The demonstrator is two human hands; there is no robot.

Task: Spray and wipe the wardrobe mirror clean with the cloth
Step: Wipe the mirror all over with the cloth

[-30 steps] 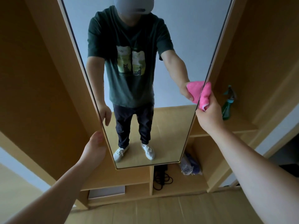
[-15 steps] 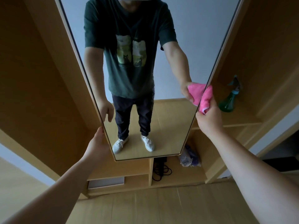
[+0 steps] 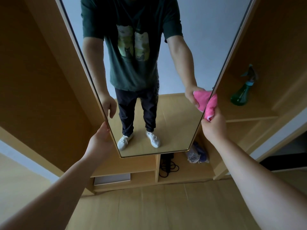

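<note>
Wiping seems under way: the right hand (image 3: 214, 128), fingers curled, pinches the pink cloth (image 3: 211, 105) against the mirror (image 3: 207, 47) at its 3 o'clock edge while the left hand (image 3: 99, 141) grips its 8 o'clock edge, and the next move probably calls for sweeping the cloth inward.
</note>
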